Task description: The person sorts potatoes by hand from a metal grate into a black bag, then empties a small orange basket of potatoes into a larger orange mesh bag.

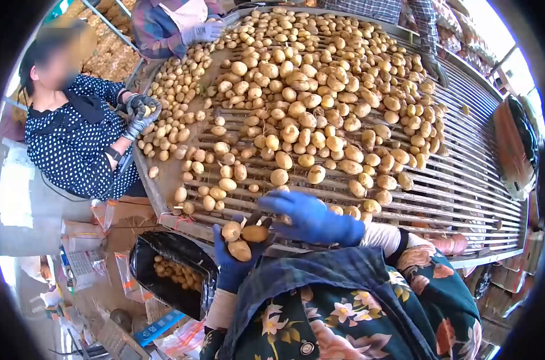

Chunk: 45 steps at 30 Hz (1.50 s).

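My left hand, in a blue and dark work glove, cradles three potatoes in its upturned palm near the front edge of the sorting table. To its right, my right hand, also in a blue glove, hovers over the near edge of the slats with its fingers stretched out and slightly blurred. Nothing shows in it. Just beyond both hands, many loose potatoes lie across the metal bars. Below my left hand stands a box lined with black plastic, with small potatoes inside.
A person in a dotted top stands at the left, gloved hands around a potato. Two more people with gloved hands work along the far edge. Full sacks are stacked behind. Bags and a blue-labelled package lie at lower left.
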Each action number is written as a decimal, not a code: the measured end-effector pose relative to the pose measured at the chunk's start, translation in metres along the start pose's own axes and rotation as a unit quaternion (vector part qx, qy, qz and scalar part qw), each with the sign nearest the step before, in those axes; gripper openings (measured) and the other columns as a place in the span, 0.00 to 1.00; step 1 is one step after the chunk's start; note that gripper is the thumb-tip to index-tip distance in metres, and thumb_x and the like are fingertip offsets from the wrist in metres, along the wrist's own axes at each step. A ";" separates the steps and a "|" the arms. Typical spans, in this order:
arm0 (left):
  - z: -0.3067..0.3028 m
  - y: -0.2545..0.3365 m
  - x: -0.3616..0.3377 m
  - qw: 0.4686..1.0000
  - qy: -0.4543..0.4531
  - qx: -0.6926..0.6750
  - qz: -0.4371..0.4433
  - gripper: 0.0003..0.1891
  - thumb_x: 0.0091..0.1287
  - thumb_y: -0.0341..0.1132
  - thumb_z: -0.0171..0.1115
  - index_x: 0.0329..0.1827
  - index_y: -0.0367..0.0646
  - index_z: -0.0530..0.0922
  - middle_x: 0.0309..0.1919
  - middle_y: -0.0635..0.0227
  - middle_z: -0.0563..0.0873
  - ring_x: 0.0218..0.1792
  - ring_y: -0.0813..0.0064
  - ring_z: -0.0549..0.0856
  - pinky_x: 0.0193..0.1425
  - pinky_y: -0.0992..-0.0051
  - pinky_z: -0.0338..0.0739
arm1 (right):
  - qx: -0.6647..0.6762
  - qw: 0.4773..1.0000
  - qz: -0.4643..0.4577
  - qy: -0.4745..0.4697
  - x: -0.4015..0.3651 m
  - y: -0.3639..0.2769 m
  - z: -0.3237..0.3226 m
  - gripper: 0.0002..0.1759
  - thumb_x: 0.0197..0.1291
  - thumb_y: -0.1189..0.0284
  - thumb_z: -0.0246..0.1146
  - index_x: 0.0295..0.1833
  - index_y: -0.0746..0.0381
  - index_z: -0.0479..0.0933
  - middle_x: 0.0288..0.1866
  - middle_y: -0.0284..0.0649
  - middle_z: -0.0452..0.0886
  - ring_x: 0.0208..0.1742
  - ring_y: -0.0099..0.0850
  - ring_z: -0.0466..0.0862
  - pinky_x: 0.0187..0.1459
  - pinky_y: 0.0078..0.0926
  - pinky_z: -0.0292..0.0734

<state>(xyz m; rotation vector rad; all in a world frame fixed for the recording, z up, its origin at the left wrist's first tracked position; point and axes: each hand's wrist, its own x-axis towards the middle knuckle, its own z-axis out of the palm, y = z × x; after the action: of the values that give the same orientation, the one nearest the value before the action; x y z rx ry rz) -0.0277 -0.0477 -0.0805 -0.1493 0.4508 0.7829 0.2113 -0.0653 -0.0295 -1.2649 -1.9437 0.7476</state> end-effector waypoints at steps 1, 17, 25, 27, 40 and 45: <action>-0.006 -0.007 0.001 0.998 0.019 0.060 0.026 0.35 0.69 0.70 0.42 0.61 0.50 0.74 0.65 0.53 0.75 0.66 0.46 0.72 0.69 0.37 0.64 | -0.125 0.991 -0.023 0.029 -0.006 0.017 -0.002 0.31 0.55 0.67 0.70 0.65 0.57 0.71 0.59 0.45 0.75 0.51 0.47 0.81 0.49 0.41 0.79; 0.021 -0.023 0.020 0.976 -0.012 0.216 -0.015 0.30 0.74 0.58 0.42 0.67 0.45 0.71 0.61 0.53 0.79 0.58 0.54 0.81 0.66 0.50 0.74 | -0.023 0.999 0.048 0.010 -0.015 0.020 -0.009 0.23 0.63 0.66 0.65 0.62 0.59 0.73 0.47 0.49 0.81 0.47 0.49 0.82 0.47 0.42 0.79; -0.018 0.001 0.016 0.981 -0.126 0.117 -0.091 0.38 0.66 0.67 0.50 0.68 0.45 0.69 0.60 0.53 0.77 0.58 0.49 0.77 0.62 0.47 0.73 | -0.137 0.984 0.055 0.098 0.009 0.053 -0.027 0.17 0.60 0.69 0.66 0.55 0.56 0.78 0.44 0.44 0.81 0.42 0.46 0.83 0.41 0.41 0.80; -0.017 0.009 0.014 0.996 -0.055 0.061 -0.027 0.36 0.69 0.65 0.49 0.74 0.53 0.64 0.61 0.52 0.76 0.56 0.47 0.79 0.54 0.43 0.78 | -0.214 0.968 0.032 0.130 0.022 0.067 -0.036 0.16 0.59 0.70 0.65 0.54 0.55 0.78 0.45 0.42 0.81 0.44 0.45 0.83 0.43 0.40 0.79; -0.007 0.007 0.016 0.990 -0.033 0.117 0.067 0.34 0.69 0.65 0.48 0.69 0.51 0.68 0.60 0.59 0.78 0.57 0.54 0.81 0.56 0.48 0.80 | -0.493 0.868 -0.039 -0.056 0.091 0.105 -0.021 0.23 0.60 0.71 0.60 0.62 0.46 0.72 0.49 0.39 0.74 0.44 0.40 0.80 0.40 0.40 0.78; -0.022 0.008 0.020 0.986 -0.016 0.141 0.086 0.34 0.70 0.65 0.47 0.70 0.52 0.68 0.59 0.59 0.79 0.56 0.55 0.81 0.54 0.47 0.81 | -0.198 0.975 0.021 0.096 0.074 0.093 -0.039 0.20 0.61 0.68 0.65 0.59 0.51 0.73 0.52 0.44 0.78 0.49 0.44 0.83 0.41 0.39 0.82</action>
<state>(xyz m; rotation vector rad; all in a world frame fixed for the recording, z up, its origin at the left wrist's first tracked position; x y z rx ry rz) -0.0285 -0.0358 -0.1086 0.1681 0.5435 0.8812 0.2706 0.0405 -0.0597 -1.5536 -1.9691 0.2467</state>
